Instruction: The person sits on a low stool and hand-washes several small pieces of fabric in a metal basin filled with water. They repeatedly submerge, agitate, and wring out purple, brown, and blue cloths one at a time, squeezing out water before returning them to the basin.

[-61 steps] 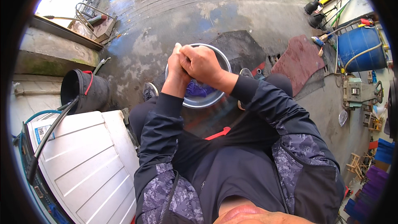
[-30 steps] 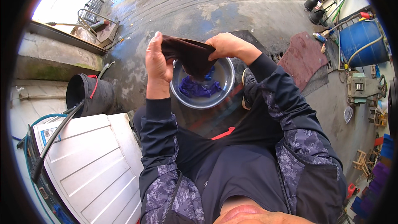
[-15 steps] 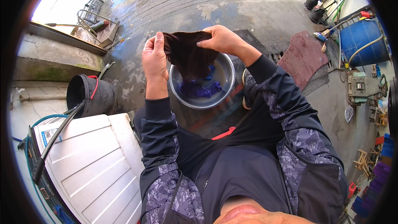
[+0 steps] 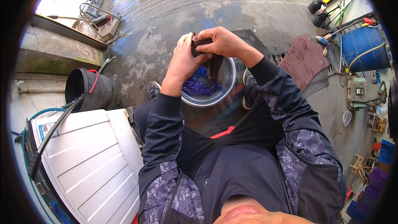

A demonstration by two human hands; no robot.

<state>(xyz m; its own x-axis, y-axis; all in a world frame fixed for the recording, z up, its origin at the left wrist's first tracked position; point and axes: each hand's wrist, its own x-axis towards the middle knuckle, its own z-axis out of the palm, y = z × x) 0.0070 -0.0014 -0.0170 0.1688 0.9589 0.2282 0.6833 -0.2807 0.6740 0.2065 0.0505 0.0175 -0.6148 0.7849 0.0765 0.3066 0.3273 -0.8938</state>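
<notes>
A dark brown cloth [image 4: 214,66] hangs gathered between my two hands, above a round metal basin [image 4: 232,85]. My left hand [image 4: 183,57] is closed around one side of it, its fingers partly hidden by the cloth. On the other side my right hand [image 4: 224,43] pinches a fold between thumb and fingers. The hands are close together. The lower end of the cloth hangs down into the basin's outline; whether it touches the water I cannot tell. Inside the basin lies a crumpled blue-purple cloth [image 4: 202,84] in liquid.
To the left stand a black bucket [image 4: 100,91] with a red handle and a white ribbed panel [image 4: 89,157] with a dark hose across it. A reddish mat [image 4: 304,60] lies on the floor to the right, near a blue barrel [image 4: 365,47] and a greenish machine [image 4: 361,90].
The brown cloth was spread out between my hands and is now bunched together. My left hand has moved right toward my right hand, which has barely shifted.
</notes>
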